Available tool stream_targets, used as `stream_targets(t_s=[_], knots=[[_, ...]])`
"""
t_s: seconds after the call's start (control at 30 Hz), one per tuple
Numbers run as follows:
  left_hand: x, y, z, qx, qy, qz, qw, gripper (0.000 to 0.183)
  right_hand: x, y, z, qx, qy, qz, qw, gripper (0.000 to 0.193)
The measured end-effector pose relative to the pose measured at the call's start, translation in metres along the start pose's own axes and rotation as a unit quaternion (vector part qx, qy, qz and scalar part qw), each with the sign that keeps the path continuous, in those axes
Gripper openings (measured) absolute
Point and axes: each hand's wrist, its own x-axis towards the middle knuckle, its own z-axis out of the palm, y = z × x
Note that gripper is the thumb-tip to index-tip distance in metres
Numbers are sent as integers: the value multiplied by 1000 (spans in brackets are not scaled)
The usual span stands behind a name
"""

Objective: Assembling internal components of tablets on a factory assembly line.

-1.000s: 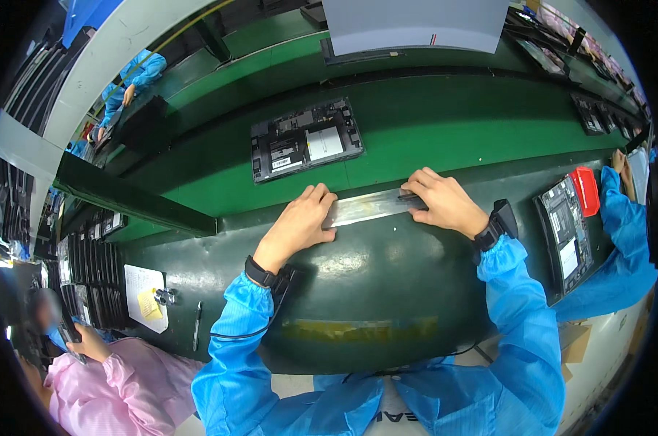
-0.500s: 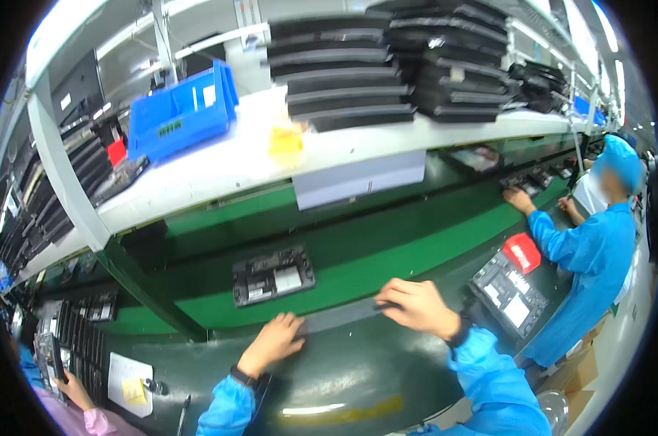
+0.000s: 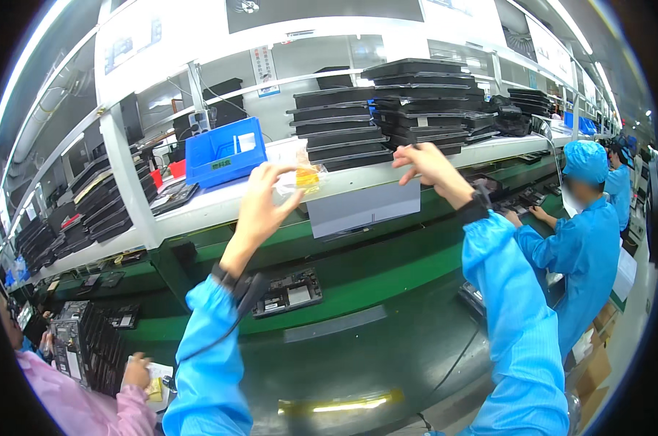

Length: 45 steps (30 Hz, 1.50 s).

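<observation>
Both my hands are raised toward the white shelf. My left hand [image 3: 257, 207] is open, thumb and fingers apart, in front of the blue bin [image 3: 227, 156] and a yellow-and-clear plastic bag [image 3: 307, 176]. My right hand [image 3: 434, 171] is before the stack of black flat panels [image 3: 423, 109], its fingers loosely bent and apart, with nothing I can make out in them. Below, an opened laptop base [image 3: 292, 292] lies on the green line, partly behind my left sleeve. A black cord hangs along my left forearm.
A shelf post [image 3: 129, 178] rises at left. A shorter stack of black panels [image 3: 340, 127] sits beside the taller one. At far left a person in pink handles a row of laptop parts [image 3: 89, 338]; at right a person in blue [image 3: 583, 232] works close by.
Both hands have risen from the bench to the shelf's height. The small dark thing earlier in my right hand no longer shows there. The view has tilted up.
</observation>
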Motion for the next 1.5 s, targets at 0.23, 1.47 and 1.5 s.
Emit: stream_targets(t_s=[0.23,1.47,1.5], knots=[[16,-56,13,179,-119,77,974,26,4,19,32,192,-33,77,978,36],[87,-29,41,-406,11,-342,847,61,-14,9,98,484,42,81,870,64],[84,-23,40,-404,22,-337,850,61,-19,9,96,488,52,89,866,67]])
